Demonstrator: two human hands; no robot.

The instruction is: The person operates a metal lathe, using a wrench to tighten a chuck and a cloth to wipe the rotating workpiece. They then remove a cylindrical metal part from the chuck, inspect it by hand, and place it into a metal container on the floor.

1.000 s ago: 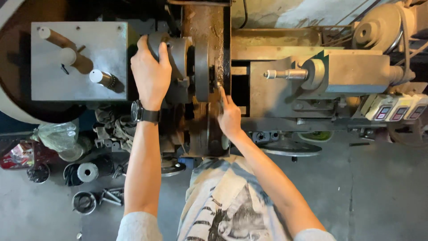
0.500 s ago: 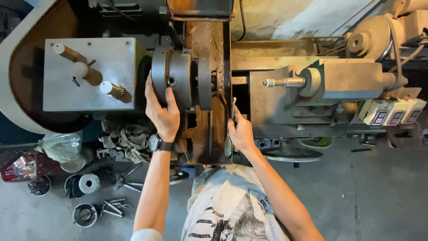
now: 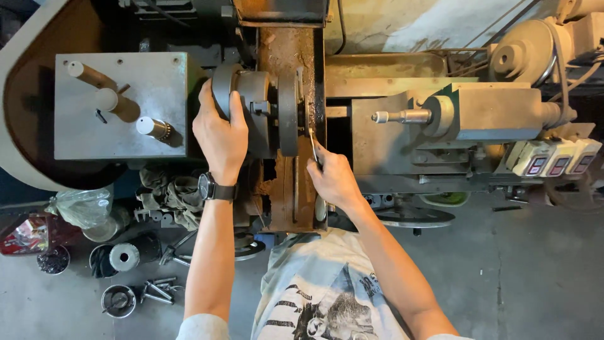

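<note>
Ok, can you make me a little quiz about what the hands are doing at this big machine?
1. True or false: the left hand rests on the round grey chuck.
2. What does the right hand hold? A) a thin metal tool B) a plastic bag C) a rag
3. Fill in: the left wrist wears a dark ____.

Key:
1. True. The fingers curl over the chuck's rim.
2. A. The thin metal tool points up toward the grey disc.
3. Watch.
</note>
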